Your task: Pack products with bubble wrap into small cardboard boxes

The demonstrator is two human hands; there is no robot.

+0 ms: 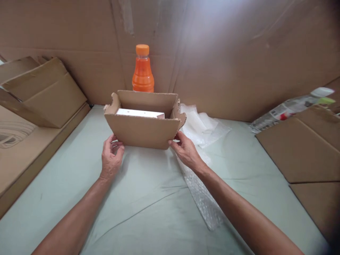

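A small open-topped cardboard box (143, 132) stands in front of me on the pale green cloth (138, 198). Inside it, a flat white box (140, 113) shows its upper edge above the front wall. At the cardboard box's lower left corner, my left hand (112, 156) has its fingers curled around the edge. My right hand (184, 147) grips the lower right corner between thumb and fingers. Behind the box rises a bottle of orange liquid (142, 74) with an orange cap; its lower part is hidden.
Crumpled bubble wrap (199, 191) and white packing sheets (198, 122) lie right of the box. Larger cardboard boxes flank both sides, one at left (47, 95) and one at right (302, 148). A clear plastic bottle (287, 109) leans at right. A cardboard wall (225, 60) closes the back.
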